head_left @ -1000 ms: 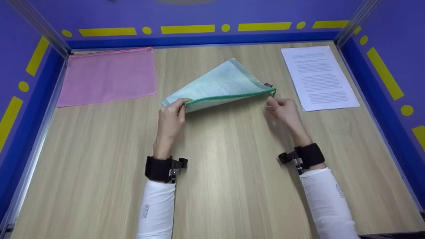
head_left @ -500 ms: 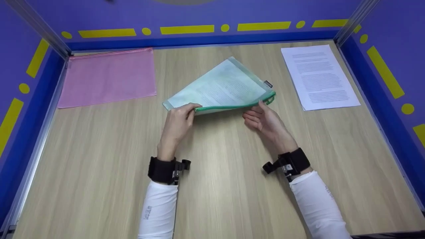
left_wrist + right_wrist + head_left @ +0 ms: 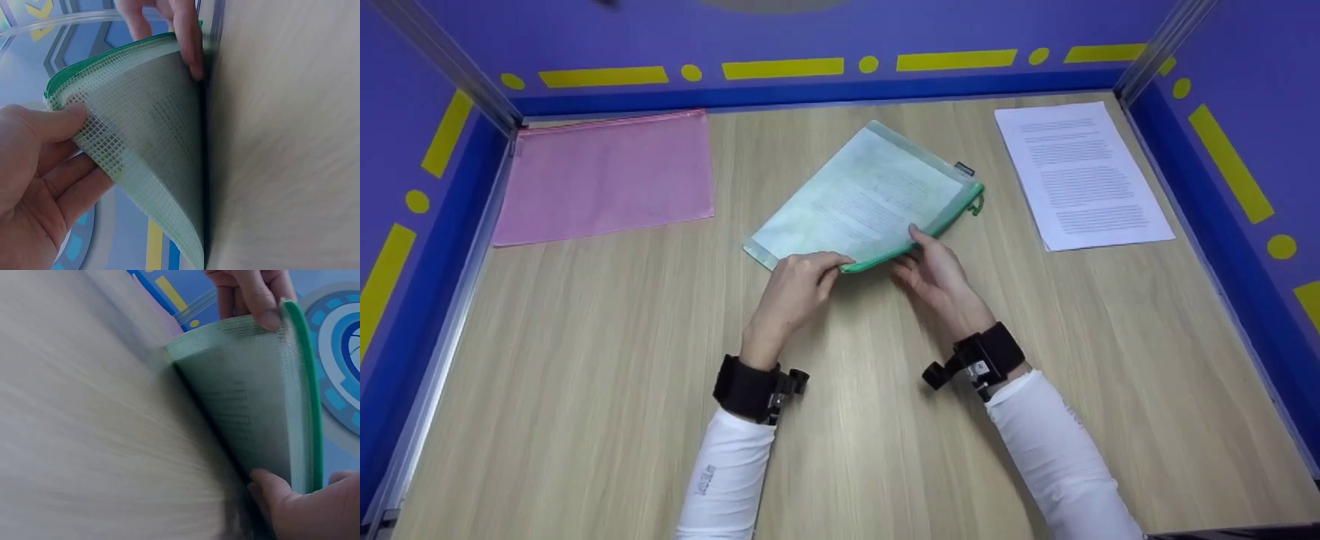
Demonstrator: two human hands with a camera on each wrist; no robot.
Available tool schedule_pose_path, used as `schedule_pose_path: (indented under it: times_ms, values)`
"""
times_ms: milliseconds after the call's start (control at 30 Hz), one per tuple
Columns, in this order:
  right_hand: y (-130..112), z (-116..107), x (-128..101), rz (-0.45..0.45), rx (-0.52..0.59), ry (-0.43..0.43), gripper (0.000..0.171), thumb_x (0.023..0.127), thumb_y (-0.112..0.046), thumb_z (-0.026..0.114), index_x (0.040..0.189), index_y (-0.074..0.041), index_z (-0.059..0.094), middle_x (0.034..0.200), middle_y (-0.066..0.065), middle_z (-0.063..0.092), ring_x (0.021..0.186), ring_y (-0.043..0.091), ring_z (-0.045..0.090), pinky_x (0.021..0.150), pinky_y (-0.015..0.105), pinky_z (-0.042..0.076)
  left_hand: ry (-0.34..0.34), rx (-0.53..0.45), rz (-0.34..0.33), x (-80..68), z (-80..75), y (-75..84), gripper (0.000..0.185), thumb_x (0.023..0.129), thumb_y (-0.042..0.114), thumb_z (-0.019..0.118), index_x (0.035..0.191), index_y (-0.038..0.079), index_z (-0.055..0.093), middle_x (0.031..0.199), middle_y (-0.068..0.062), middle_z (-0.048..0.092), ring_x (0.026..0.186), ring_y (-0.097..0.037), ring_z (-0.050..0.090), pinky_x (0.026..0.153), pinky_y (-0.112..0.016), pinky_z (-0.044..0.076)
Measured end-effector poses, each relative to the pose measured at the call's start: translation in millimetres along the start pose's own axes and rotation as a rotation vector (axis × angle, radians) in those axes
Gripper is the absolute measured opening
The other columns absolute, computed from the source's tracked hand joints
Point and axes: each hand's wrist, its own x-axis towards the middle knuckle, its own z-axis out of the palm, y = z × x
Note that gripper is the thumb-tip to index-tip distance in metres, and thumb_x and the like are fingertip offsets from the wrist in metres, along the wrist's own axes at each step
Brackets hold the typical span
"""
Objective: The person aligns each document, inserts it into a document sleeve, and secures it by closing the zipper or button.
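A green mesh zipper pouch [image 3: 847, 199] with a printed sheet showing through it lies at a slant, its near edge raised off the table. My left hand [image 3: 802, 289] pinches the pouch's near corner, at the end of the green zipper [image 3: 877, 260]. In the left wrist view the left thumb [image 3: 62, 121] presses on the mesh of the underside. Farther along the zipper edge, my right hand [image 3: 941, 277] grips the pouch, thumb on top and other fingers beneath. The green zipper pull [image 3: 976, 204] hangs at the far right end, beside a small dark tag [image 3: 964, 169].
A pink zipper pouch [image 3: 604, 176] lies flat at the back left of the wooden table [image 3: 870, 420]. At the back right lies a stack of printed paper [image 3: 1084, 176]. Blue and purple panels [image 3: 810, 37] wall the table at the back and sides.
My right hand has moved from the zipper pull end leftward along the edge and now grips it. My left hand has brought its corner right and nearer, turning the pouch.
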Motion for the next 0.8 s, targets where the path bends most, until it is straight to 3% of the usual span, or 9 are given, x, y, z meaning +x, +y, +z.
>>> schedule_pose_path:
  times_ms: [133,233,367,500,633,800]
  values:
    - [6,9,5,-0.014,-0.037,0.081,0.050,0.103,-0.009,0.049,0.151,-0.007,0.034,0.153,0.011,0.045,0.141,0.019,0.046,0.116,0.038,0.040,-0.044,0.010,0.002,-0.3,7.9,4.4,0.021,0.095,0.004,0.062,0.108,0.011,0.076,0.105,-0.004,0.078,0.096,-0.019,0.074,0.083,-0.033,0.059]
    - [8,12,8,-0.042,-0.061,0.130,0.050,0.102,0.000,0.044,0.151,-0.006,0.035,0.153,0.011,0.046,0.138,0.019,0.048,0.113,0.036,0.043,-0.055,0.012,0.003,1.2,12.8,8.2,0.021,0.095,0.006,0.062,0.110,0.011,0.076,0.106,-0.004,0.077,0.098,-0.020,0.074,0.085,-0.033,0.059]
    - [8,8,9,-0.084,-0.119,0.188,0.053,0.099,0.006,0.038,0.151,-0.002,0.031,0.155,0.012,0.040,0.138,0.017,0.044,0.115,0.031,0.040,-0.088,-0.018,0.007,2.9,17.0,10.7,0.020,0.094,0.013,0.066,0.112,0.009,0.075,0.109,-0.005,0.077,0.101,-0.020,0.073,0.088,-0.034,0.058]
    - [5,-1,9,-0.086,-0.257,0.273,0.055,0.098,0.004,0.042,0.150,0.005,0.026,0.155,0.013,0.033,0.137,0.018,0.036,0.119,0.028,0.031,-0.126,-0.059,-0.022,0.8,15.7,6.8,0.030,0.092,0.027,0.069,0.113,0.005,0.073,0.111,-0.007,0.076,0.105,-0.021,0.072,0.091,-0.035,0.057]
    - [1,-13,8,-0.114,-0.392,0.304,0.053,0.097,-0.001,0.045,0.147,0.008,0.029,0.147,0.013,0.035,0.131,0.020,0.038,0.117,0.029,0.032,-0.103,-0.051,-0.089,-0.7,7.2,-2.5,0.034,0.096,0.031,0.064,0.116,0.005,0.072,0.117,-0.010,0.074,0.111,-0.025,0.070,0.097,-0.039,0.055]
    - [-7,-25,6,-0.138,-0.424,0.260,0.046,0.097,-0.003,0.045,0.142,0.004,0.036,0.125,0.009,0.048,0.114,0.019,0.051,0.108,0.031,0.042,-0.076,0.001,-0.260,0.6,-6.5,-19.7,0.044,0.098,0.036,0.061,0.132,0.009,0.063,0.142,-0.016,0.058,0.128,-0.033,0.059,0.109,-0.046,0.047]
